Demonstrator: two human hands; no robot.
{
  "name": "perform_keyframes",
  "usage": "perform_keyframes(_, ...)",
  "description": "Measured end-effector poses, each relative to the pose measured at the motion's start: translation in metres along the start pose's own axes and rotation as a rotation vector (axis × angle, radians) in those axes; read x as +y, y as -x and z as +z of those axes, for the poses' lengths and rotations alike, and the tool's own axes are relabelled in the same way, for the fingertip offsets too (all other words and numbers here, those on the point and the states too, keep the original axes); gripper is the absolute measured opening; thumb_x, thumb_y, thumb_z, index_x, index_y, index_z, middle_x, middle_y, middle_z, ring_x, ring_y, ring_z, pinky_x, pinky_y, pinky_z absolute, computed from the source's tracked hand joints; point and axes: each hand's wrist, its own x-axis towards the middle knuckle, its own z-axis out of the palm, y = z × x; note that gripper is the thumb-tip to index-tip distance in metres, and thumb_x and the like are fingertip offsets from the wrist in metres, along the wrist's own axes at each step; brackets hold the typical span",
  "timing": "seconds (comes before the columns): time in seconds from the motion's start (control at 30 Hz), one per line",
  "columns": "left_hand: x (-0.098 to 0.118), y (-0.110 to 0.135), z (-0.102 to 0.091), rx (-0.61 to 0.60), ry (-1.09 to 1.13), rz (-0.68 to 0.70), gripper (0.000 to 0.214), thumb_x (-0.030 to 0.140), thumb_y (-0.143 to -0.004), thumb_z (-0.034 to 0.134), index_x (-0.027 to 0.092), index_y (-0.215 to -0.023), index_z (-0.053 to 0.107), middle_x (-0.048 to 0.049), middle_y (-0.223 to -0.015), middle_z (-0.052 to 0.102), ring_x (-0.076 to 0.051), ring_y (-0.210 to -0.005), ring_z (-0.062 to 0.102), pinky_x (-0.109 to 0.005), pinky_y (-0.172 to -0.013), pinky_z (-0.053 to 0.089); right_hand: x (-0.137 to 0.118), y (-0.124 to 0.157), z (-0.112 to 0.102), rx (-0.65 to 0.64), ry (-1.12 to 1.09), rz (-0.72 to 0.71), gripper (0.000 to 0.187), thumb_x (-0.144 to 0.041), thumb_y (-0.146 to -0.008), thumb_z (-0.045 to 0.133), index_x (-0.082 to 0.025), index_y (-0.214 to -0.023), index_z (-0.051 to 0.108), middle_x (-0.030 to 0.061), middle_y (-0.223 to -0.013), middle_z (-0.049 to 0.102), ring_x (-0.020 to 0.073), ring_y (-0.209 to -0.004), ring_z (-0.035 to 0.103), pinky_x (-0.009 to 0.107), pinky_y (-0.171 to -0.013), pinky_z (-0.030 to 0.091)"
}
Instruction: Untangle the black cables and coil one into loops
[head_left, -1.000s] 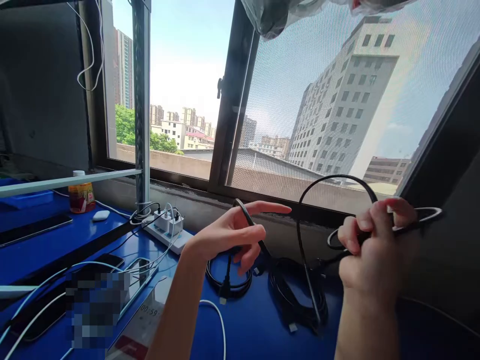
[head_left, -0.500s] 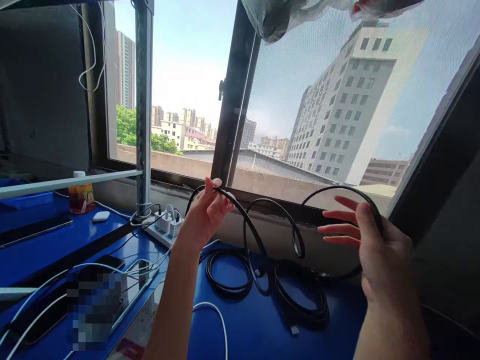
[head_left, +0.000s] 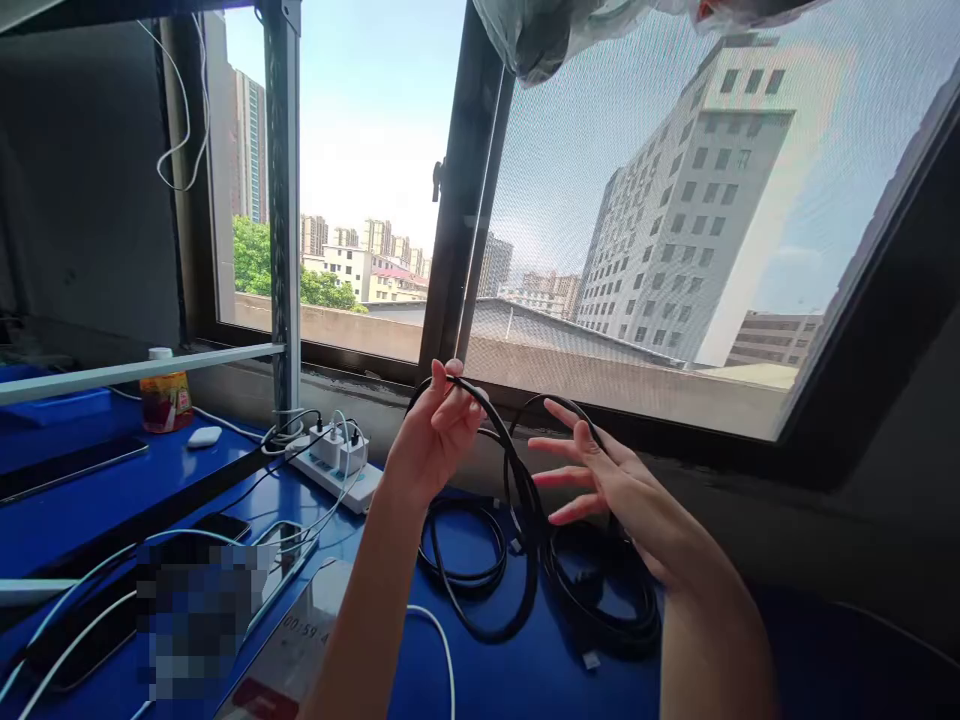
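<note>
My left hand (head_left: 439,430) pinches a black cable (head_left: 491,410) between thumb and fingers. Loops of it hang below that hand toward the blue tabletop. Close by on the right, my right hand (head_left: 600,475) has its fingers spread, and a stretch of the same cable runs against it near the thumb. Beneath the hands lie two coiled black cables, a smaller coil (head_left: 469,580) at left and a larger coil (head_left: 637,640) at right. A pale connector (head_left: 591,660) sticks out by the larger coil.
A white power strip (head_left: 337,470) with plugs stands by a metal shelf post (head_left: 285,230). Phones, white cables and a tablet-like screen (head_left: 300,630) lie at left. A bottle (head_left: 165,395) and a white case (head_left: 204,437) sit farther back. A window rises behind.
My right hand has moved left, close to my left hand, bringing the cable's loops together. My left hand has shifted slightly right, its pinch kept.
</note>
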Motion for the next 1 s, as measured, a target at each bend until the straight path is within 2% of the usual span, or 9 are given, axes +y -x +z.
perform_keyframes(0.1, 0.002, 0.0, -0.004, 0.012, -0.016, 0.025, 0.05, 0.026, -0.103, 0.021, 0.02, -0.066, 0.053, 0.0064, -0.038, 0.019, -0.008, -0.041, 0.038, -0.011, -0.049, 0.047, 0.002, 0.002, 0.006, -0.088, -0.09, -0.079, 0.066, -0.052, -0.093, 0.046, -0.025, -0.151, 0.029, 0.0129, -0.112, 0.066, 0.0119, -0.06, 0.063, 0.017, -0.039, 0.047)
perform_keyframes(0.23, 0.005, -0.002, -0.009, 0.021, -0.045, 0.083, 0.044, 0.027, -0.102, 0.027, 0.021, -0.069, 0.054, 0.005, -0.04, 0.02, -0.011, -0.047, 0.04, -0.015, -0.048, 0.045, 0.0, 0.004, 0.012, -0.092, -0.126, -0.184, 0.097, -0.077, -0.071, 0.059, -0.017, -0.144, 0.041, 0.0105, -0.085, 0.07, 0.0047, -0.041, 0.04, 0.016, -0.037, 0.034)
perform_keyframes(0.3, 0.005, -0.003, -0.011, -0.006, -0.064, 0.079, 0.043, 0.029, -0.102, 0.03, 0.022, -0.069, 0.056, 0.0045, -0.041, 0.022, -0.012, -0.048, 0.04, -0.016, -0.049, 0.045, -0.002, 0.006, 0.016, -0.041, -0.102, -0.242, 0.1, -0.081, -0.063, 0.061, -0.013, -0.135, 0.05, 0.0076, -0.077, 0.068, 0.003, -0.039, 0.032, 0.017, -0.037, 0.032)
perform_keyframes(0.37, 0.004, -0.004, -0.013, -0.031, -0.061, 0.056, 0.044, 0.031, -0.102, 0.03, 0.021, -0.068, 0.057, 0.0049, -0.04, 0.022, -0.011, -0.047, 0.038, -0.016, -0.049, 0.045, -0.002, 0.008, 0.02, 0.021, -0.077, -0.319, 0.092, -0.079, -0.065, 0.062, -0.013, -0.129, 0.054, 0.0049, -0.075, 0.066, 0.0024, -0.039, 0.03, 0.018, -0.039, 0.032)
perform_keyframes(0.5, 0.001, -0.003, -0.011, -0.043, -0.05, 0.014, 0.048, 0.034, -0.102, 0.025, 0.019, -0.068, 0.056, 0.0063, -0.039, 0.022, -0.009, -0.044, 0.037, -0.013, -0.047, 0.041, 0.002, 0.014, 0.03, 0.098, 0.046, -0.426, 0.081, -0.064, -0.067, 0.072, -0.019, -0.131, 0.053, 0.0027, -0.082, 0.066, 0.0058, -0.046, 0.045, 0.018, -0.043, 0.041)
perform_keyframes(0.63, -0.005, -0.005, -0.01, 0.008, -0.133, -0.012, 0.047, 0.036, -0.102, 0.025, 0.019, -0.07, 0.054, 0.0071, -0.039, 0.025, -0.008, -0.041, 0.036, -0.014, -0.043, 0.037, 0.002, 0.021, 0.036, 0.054, 0.175, -0.419, 0.083, -0.058, -0.064, 0.075, -0.02, -0.133, 0.051, 0.0048, -0.088, 0.067, 0.0107, -0.05, 0.054, 0.022, -0.043, 0.046)
perform_keyframes(0.77, -0.011, -0.01, -0.014, 0.016, -0.281, 0.002, 0.033, 0.044, -0.096, 0.045, 0.019, -0.075, 0.053, 0.0091, -0.039, 0.031, -0.007, -0.042, 0.041, -0.015, -0.046, 0.039, -0.002, 0.021, 0.04, 0.057, 0.246, -0.415, 0.077, -0.049, -0.063, 0.073, -0.017, -0.13, 0.054, 0.0063, -0.089, 0.068, 0.0123, -0.05, 0.056, 0.024, -0.044, 0.048)
perform_keyframes(0.9, -0.015, -0.015, -0.021, 0.01, -0.481, 0.031, 0.041, 0.057, -0.08, 0.063, 0.017, -0.073, 0.054, 0.0103, -0.037, 0.034, -0.007, -0.038, 0.04, -0.016, -0.042, 0.034, 0.001, 0.013, 0.04, 0.272, 0.291, -0.455, 0.063, -0.041, -0.07, 0.063, -0.015, -0.127, 0.056, 0.0037, -0.074, 0.068, 0.0176, -0.061, 0.065, 0.028, -0.06, 0.055)
perform_keyframes(1.0, -0.013, -0.017, -0.025, 0.036, -0.688, -0.064, 0.051, 0.063, -0.077, 0.062, 0.016, -0.062, 0.054, 0.0082, -0.034, 0.035, -0.007, -0.034, 0.039, -0.018, -0.04, 0.03, 0.006, 0.006, 0.036, 0.387, 0.234, -0.45, 0.068, -0.043, -0.072, 0.063, -0.014, -0.133, 0.052, 0.0044, -0.075, 0.068, 0.0171, -0.053, 0.063, 0.027, -0.052, 0.053)
